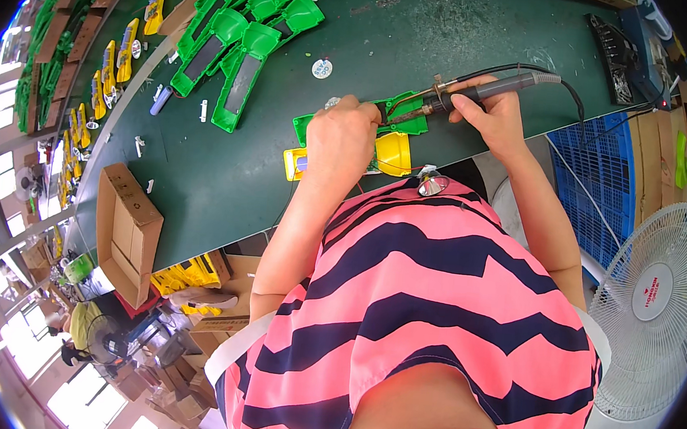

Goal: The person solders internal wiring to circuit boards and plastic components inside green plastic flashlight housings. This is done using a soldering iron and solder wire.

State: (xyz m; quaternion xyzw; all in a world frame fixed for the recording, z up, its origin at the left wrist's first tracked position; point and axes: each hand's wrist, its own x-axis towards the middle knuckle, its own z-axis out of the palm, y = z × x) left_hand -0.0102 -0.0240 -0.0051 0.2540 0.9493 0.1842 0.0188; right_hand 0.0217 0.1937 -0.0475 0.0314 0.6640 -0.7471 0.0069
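Observation:
My right hand (492,117) is wrapped round the dark handle of a soldering iron (482,90), whose tip side points left over a green plastic casing (413,126). A brass-coloured fitting sits on the iron. My left hand (341,138) is closed over the left part of this casing, its fingertips pinched near the iron's tip; what they hold is hidden. Just below lies a yellow casing (395,154), partly covered by my left hand, with a thin red wire beside it. A round silver lamp reflector (432,184) rests at the table's near edge, against my striped clothing.
Several green casings with dark panels (243,86) are heaped at the far left of the green table (226,173). A round sticker (322,68) lies nearby. An open cardboard box (128,234) stands left, a blue crate (592,182) and a fan (650,299) right. The iron's cable (574,100) loops right.

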